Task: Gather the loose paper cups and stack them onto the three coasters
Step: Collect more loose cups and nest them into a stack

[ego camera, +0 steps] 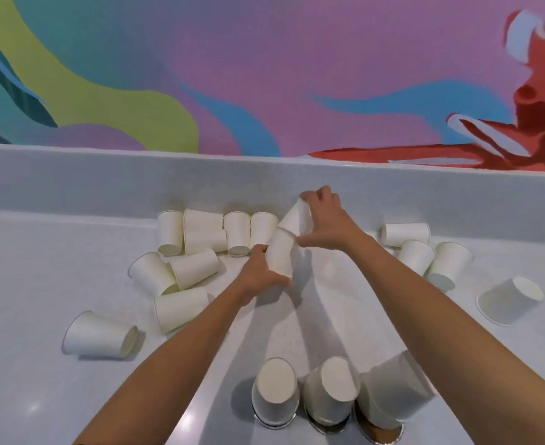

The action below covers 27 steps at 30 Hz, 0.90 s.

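Hands both busy at the back of the white countertop (40,380). Left hand (261,274) is wrapped around a plain white paper cup (280,255), fingers on its far side, thumb along its near side, cup tilted with its rim end pointing up and away. Right hand (325,220) pinches a second white paper cup (295,216) from above; its wide end meets the top of the left-hand cup, so the two touch end to end in a tilted line. Cannot tell whether one is nested into the other.

Left of the hands: row of loose white cups (200,231) lying against the low white backsplash (72,178), more tipped cups (181,284) in front of them, one cup on its side (101,335) well apart toward the near left.

Right of the hands: three tipped cups (425,252) clustered together, one more tipped cup (508,300) alone further right.

Near edge, between the forearms: three upside-down cup stacks (325,390) side by side, each on a round coaster (383,433) with a shiny rim. Rightmost stack is the tallest.

Behind the backsplash: multicoloured wall mural (264,75).
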Motion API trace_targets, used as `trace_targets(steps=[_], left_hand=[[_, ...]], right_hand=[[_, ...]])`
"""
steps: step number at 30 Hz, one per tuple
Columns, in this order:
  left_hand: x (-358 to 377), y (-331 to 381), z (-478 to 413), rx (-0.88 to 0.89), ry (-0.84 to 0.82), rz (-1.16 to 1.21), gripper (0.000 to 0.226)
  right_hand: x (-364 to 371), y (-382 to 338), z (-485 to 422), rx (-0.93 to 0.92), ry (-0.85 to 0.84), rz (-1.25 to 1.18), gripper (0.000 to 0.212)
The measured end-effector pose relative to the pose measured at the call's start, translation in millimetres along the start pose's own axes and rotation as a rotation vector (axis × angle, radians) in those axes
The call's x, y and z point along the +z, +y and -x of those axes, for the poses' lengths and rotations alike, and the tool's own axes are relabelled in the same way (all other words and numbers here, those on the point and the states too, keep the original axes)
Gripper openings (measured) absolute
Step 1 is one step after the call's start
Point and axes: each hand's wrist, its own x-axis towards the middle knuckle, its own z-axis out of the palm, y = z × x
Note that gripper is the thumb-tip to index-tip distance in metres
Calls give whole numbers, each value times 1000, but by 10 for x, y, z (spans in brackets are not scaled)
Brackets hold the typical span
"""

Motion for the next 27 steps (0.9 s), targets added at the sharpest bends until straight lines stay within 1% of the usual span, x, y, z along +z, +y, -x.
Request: trace_targets(steps=[3, 5, 7, 9, 11, 13, 14, 16, 18, 20, 23, 27], left_hand=[[17, 169, 143, 48, 6, -5, 90], [3, 265, 233, 53, 9, 17, 88], [-6, 342, 361, 67, 1, 50, 83], [7, 421, 482, 98, 3, 97, 86], [49, 531, 628, 142, -16, 178, 89], [103, 665, 743, 213, -73, 193, 87], [138, 733, 802, 254, -108, 167, 88], [229, 843, 919, 320, -155, 107, 92], [336, 913, 1058, 344, -157, 104, 94], [441, 946, 1168, 367, -141, 140, 92], [620, 956, 1303, 439, -134, 135, 89], [858, 959, 1464, 487, -145, 61, 89]], right_hand=[[-85, -125, 193, -86, -7, 104, 89], [-134, -195, 309, -111, 7, 68, 88], [-209, -274, 440, -136, 50, -26, 84], [-302, -352, 541, -124, 159, -166, 75], [-393, -420, 650, -49, 320, -287, 69], [-480, -454, 738, 49, 438, -369, 72], [-522, -464, 798, 90, 456, -426, 76], [-593, -468, 928, 146, 426, -590, 80], [-658, -460, 1083, 173, 351, -705, 81], [-696, -428, 1215, 168, 287, -690, 80], [-739, -351, 1451, 109, 220, -631, 69], [-787, -179, 1749, 121, 226, -645, 54]])
